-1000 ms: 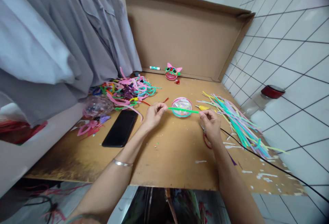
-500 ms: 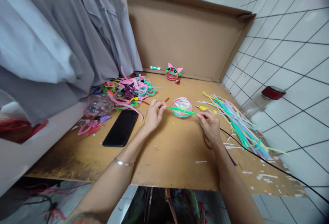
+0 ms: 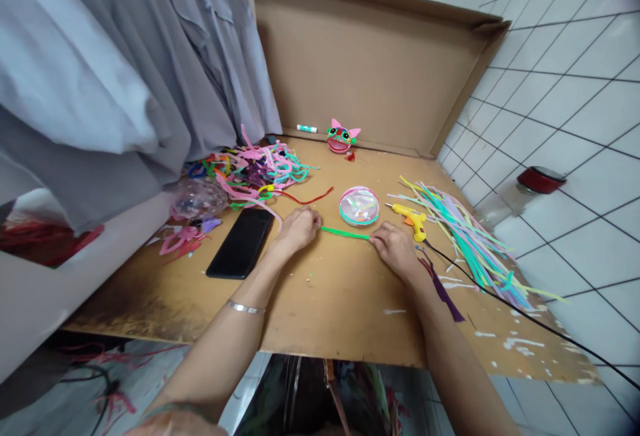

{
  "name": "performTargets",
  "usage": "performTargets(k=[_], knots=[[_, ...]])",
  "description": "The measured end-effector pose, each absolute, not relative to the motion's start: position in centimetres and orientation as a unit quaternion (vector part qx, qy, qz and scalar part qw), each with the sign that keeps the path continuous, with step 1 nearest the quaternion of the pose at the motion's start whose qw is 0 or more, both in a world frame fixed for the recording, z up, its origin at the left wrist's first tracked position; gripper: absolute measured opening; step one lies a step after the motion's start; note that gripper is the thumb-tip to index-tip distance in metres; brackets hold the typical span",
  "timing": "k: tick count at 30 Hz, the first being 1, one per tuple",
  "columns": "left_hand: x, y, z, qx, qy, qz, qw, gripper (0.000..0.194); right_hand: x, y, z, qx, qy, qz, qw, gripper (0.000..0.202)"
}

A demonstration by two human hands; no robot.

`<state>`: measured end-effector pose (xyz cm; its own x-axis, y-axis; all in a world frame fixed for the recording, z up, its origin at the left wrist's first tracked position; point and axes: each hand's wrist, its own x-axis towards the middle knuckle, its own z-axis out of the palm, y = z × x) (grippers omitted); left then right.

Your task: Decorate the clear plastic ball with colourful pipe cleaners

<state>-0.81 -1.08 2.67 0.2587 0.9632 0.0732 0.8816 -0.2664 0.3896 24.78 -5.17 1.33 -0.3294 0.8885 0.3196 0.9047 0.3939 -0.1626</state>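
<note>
A bright green pipe cleaner (image 3: 345, 233) stretches nearly level between my two hands, low over the table. My left hand (image 3: 299, 228) pinches its left end, and my right hand (image 3: 393, 244) pinches the right end; the fingertips partly hide both ends. Just beyond the green strip sits a round piece (image 3: 359, 207) with a pink and teal rim and small bits inside. A yellow glue gun (image 3: 411, 219) lies beyond my right hand, its black cord running right. A red pipe cleaner (image 3: 307, 200) rests past my left hand. Under my right forearm a purple tassel (image 3: 447, 297) shows in part.
A black phone (image 3: 240, 243) lies left of my left forearm, near a tangled heap of pipe cleaners (image 3: 265, 166). Straight pastel pipe cleaners (image 3: 470, 243) spread at right. A finished animal-face piece (image 3: 341, 137) and a glue stick (image 3: 307, 129) are by the cardboard wall (image 3: 370, 69).
Both hands have come down and nearer to me with the green pipe cleaner, which no longer crosses the round piece. The glue gun and the tassel show more fully. The view has shifted slightly.
</note>
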Motion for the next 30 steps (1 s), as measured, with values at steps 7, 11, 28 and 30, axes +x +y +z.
performTargets(k=[7, 11, 28, 30], knots=[[-1.1, -1.1, 2.6, 0.777, 0.587, 0.168, 0.152, 0.019, 24.2, -5.2, 0.8, -0.537, -0.83, -0.054, 0.142, 0.021], [-1.5, -0.6, 1.8, 0.799, 0.545, 0.21, 0.141, 0.017, 24.0, -5.1, 0.3, -0.526, -0.836, -0.054, 0.143, 0.021], [-2.7, -0.3, 3.2, 0.812, 0.464, 0.275, 0.222, 0.017, 24.2, -5.4, 1.5, -0.526, -0.816, -0.131, 0.2, 0.025], [-2.5, -0.4, 3.4, 0.799, 0.458, 0.31, 0.237, 0.018, 24.5, -5.4, 1.9, -0.522, -0.811, -0.117, 0.237, 0.027]])
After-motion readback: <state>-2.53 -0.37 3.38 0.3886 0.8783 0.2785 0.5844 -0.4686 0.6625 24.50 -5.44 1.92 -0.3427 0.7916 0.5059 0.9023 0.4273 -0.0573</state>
